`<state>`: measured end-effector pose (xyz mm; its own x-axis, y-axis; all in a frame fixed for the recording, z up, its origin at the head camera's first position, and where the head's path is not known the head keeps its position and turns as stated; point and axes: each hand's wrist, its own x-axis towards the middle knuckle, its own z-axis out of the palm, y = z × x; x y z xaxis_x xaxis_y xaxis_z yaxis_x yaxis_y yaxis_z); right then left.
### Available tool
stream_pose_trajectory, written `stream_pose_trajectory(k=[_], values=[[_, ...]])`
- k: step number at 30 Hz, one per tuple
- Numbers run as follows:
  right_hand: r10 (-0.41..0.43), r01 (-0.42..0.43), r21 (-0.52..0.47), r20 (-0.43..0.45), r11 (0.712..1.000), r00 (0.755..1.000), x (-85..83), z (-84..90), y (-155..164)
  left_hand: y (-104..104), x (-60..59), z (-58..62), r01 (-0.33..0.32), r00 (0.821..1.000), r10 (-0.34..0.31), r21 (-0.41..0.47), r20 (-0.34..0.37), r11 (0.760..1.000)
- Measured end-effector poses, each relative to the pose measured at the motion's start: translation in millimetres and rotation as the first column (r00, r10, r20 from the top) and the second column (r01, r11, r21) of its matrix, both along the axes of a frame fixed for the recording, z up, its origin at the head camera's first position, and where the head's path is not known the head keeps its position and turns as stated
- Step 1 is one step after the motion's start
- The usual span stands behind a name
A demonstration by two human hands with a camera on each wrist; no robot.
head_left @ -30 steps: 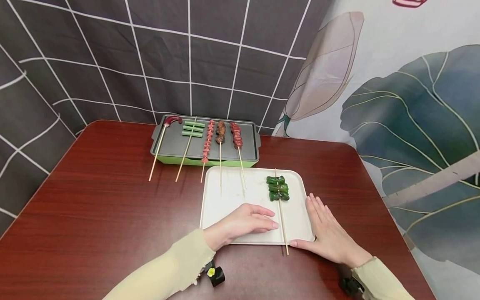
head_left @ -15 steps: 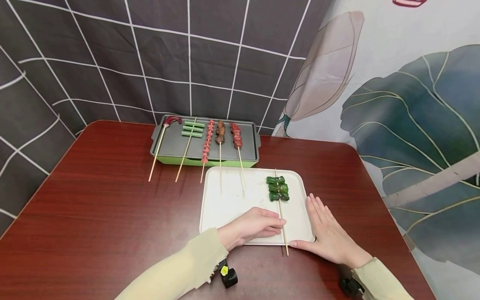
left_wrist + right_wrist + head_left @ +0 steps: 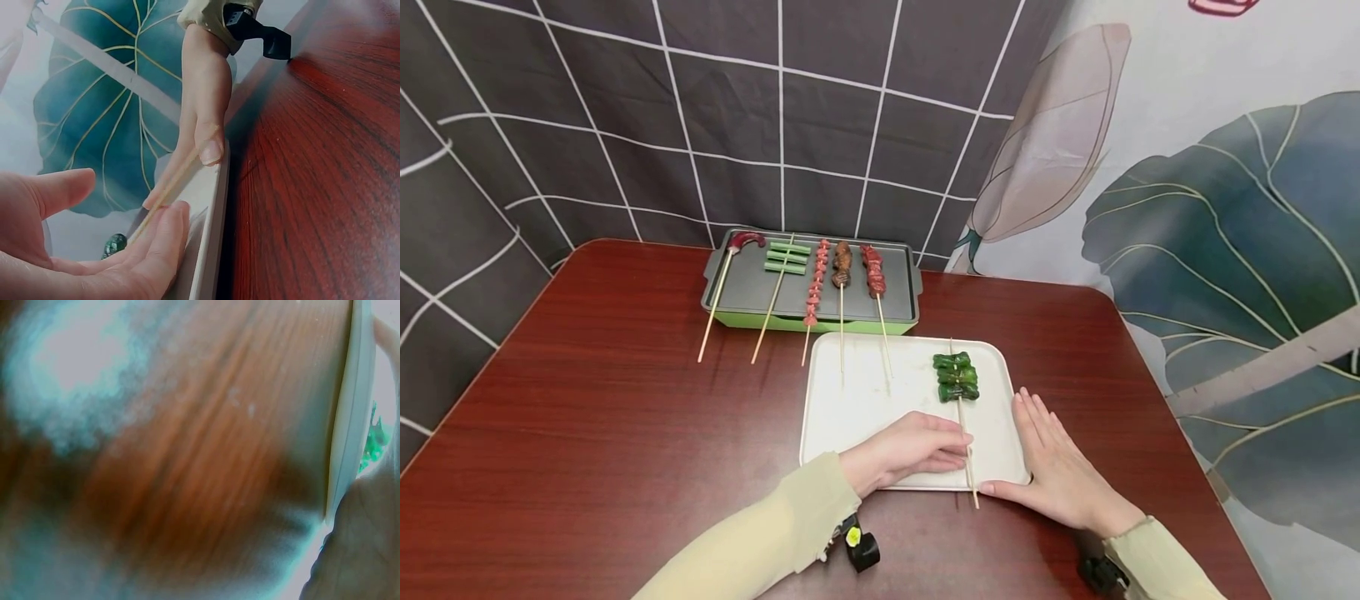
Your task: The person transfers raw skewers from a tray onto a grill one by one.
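Note:
A white tray (image 3: 865, 400) lies on the red-brown table (image 3: 610, 417). On its right side lies a skewer of green pepper pieces (image 3: 957, 377). The skewer's bamboo stick (image 3: 967, 467) runs past the tray's front edge. My left hand (image 3: 943, 448) rests on the tray, fingertips touching the stick. In the left wrist view the stick (image 3: 165, 194) lies against a straight finger of the left hand (image 3: 125, 250) and the thumb stays apart. My right hand (image 3: 1048, 458) lies flat on the table against the tray's right edge, thumb at the front corner.
Behind the tray stands a dark griddle on a green base (image 3: 752, 287) with several skewers of meat and vegetables, their sticks overhanging toward the tray. A tiled wall and a leaf-print cloth (image 3: 1225, 250) close the back and right.
My left hand has slid right across the tray until its fingertips reached the skewer's stick. The right hand and the skewer have stayed in place.

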<state>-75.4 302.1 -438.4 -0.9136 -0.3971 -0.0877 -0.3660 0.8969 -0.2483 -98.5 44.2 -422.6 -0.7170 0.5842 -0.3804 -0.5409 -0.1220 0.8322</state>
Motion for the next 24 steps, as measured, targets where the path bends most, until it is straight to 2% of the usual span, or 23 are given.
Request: stream_pose_trajectory(k=[10,17,24], values=[[0.000,0.000,-0.006,-0.002,1.000,1.000,0.2,0.7,0,-5,1.6,2.9,-0.090,0.996,0.089,-0.022,-0.022,0.996],[0.007,-0.007,-0.016,-0.010,1.000,1.000,-0.2,-1.4,1,-8,2.1,4.5,-0.115,0.993,0.115,-0.010,-0.020,0.993],[-0.004,0.004,-0.021,0.002,1.000,1.000,0.1,0.2,1,-10,12.6,15.3,-0.112,0.988,0.107,-0.040,-0.116,0.993]])
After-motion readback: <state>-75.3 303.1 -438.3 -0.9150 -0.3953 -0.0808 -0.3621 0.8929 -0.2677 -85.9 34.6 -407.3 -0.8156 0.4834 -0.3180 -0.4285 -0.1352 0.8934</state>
